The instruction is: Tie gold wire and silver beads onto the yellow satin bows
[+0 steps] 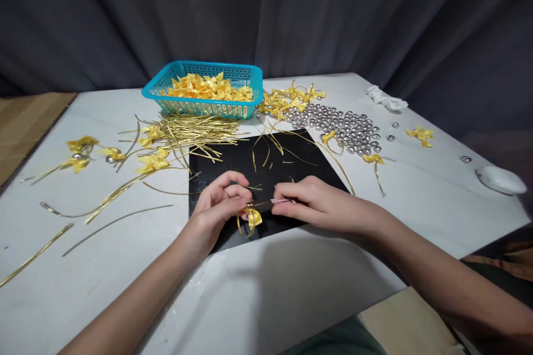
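My left hand pinches a yellow ribbon bow with a loop of gold cord hanging from it, above the black mat. In my right hand is a slim pink tool, its thin dark tip pointing left at the bow. Whether the tip touches the bow I cannot tell, and the tool's rear is hidden by the fingers. Under both hands lies the black mat, with a few short gold cord scraps on it.
A blue plastic basket at the back holds many yellow bows. Before it lies a heap of gold cords. Silver heart-shaped beads spread to the right. A white mouse-shaped object and crumpled white tissue lie far right.
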`<state>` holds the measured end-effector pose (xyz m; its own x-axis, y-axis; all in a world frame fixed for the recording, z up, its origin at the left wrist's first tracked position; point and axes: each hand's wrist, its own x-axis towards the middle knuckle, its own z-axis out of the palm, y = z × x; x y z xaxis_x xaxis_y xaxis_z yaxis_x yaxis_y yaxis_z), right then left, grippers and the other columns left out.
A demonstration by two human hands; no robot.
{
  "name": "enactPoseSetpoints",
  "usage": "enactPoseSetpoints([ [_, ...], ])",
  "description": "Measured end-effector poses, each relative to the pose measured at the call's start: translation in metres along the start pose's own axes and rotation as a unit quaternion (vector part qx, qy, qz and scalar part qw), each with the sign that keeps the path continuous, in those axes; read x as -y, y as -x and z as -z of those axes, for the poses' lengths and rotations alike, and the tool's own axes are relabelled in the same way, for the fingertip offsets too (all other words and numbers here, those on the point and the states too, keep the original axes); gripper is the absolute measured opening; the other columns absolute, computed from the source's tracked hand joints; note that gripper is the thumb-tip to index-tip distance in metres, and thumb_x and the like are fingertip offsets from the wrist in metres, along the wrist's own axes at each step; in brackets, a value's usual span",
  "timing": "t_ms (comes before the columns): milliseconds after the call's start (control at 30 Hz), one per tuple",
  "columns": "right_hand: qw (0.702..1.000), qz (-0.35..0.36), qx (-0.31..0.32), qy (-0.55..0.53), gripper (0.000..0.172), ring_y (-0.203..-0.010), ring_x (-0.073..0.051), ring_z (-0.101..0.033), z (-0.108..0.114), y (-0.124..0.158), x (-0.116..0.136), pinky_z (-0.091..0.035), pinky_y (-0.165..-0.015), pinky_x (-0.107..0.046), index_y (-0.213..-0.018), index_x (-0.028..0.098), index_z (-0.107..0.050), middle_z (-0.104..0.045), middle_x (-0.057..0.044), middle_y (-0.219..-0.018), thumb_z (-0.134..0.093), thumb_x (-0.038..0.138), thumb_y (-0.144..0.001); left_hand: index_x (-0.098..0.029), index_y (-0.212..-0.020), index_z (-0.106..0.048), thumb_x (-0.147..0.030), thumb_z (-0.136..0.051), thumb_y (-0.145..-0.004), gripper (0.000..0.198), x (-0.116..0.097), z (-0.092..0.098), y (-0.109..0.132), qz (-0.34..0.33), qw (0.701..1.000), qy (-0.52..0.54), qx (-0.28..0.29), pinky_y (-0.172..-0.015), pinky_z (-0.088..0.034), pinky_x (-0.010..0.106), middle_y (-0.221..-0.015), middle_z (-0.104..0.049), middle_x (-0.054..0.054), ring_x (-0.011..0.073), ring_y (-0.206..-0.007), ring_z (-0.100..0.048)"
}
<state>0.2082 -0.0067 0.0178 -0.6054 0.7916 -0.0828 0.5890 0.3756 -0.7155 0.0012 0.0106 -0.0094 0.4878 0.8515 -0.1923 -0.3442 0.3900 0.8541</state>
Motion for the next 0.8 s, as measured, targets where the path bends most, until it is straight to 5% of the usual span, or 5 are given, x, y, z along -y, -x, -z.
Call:
enactPoseSetpoints([
  [800,1.000,0.002,-0.002,-0.001,0.034,-0.050,-0.005,-0.031,0.0010,0.0013,0.0019,-0.023,-0.049,-0.017,-0.074,0.014,-0.050,-0.036,0.006,-0.054,-0.042,0.042,-0.092,-0.016,-0.084,-0.057,-0.018,-0.074,-0.066,0.025,0.0033,0.0032,-0.0013,0.001,1.000,-0.007,0.010,-0.051,-0.043,0.016,-0.067,-0.063,-0.002,0.0071,-0.054,-0.055],
])
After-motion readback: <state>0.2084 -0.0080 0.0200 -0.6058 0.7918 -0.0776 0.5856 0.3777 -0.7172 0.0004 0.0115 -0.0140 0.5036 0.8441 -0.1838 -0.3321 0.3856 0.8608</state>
